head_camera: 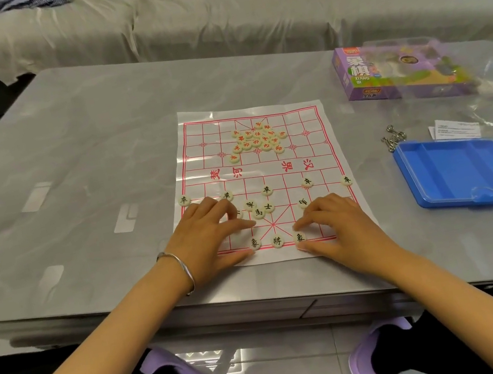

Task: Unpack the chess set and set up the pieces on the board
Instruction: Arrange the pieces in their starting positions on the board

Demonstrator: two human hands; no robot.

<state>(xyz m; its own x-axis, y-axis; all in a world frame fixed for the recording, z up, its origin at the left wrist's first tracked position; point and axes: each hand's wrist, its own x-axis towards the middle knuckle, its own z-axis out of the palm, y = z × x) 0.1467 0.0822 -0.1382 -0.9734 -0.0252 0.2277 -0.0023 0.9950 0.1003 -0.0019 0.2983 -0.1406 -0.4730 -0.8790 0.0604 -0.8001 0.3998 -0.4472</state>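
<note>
The board, a thin sheet with a red grid, lies flat on the grey tabletop. Its river row is printed in red with 楚河 and 汉界. On the far half the red pieces sit in a loose heap. On the near half five black soldiers stand spaced along one row. The near edge row holds a black 將 with a left 象 and a right 象 either side. A 士, a 馬 and two more black pieces lie loose between the rows.

The hands are apart. The left hand, with a bracelet on its wrist, lies flat on the board with fingers spread. The right hand has curled fingers, its forefinger and thumb bracketing the right 象; I cannot tell whether they grip it.

To the right are a purple box lettered 象棋 XIANG QI and a blue tray.
</note>
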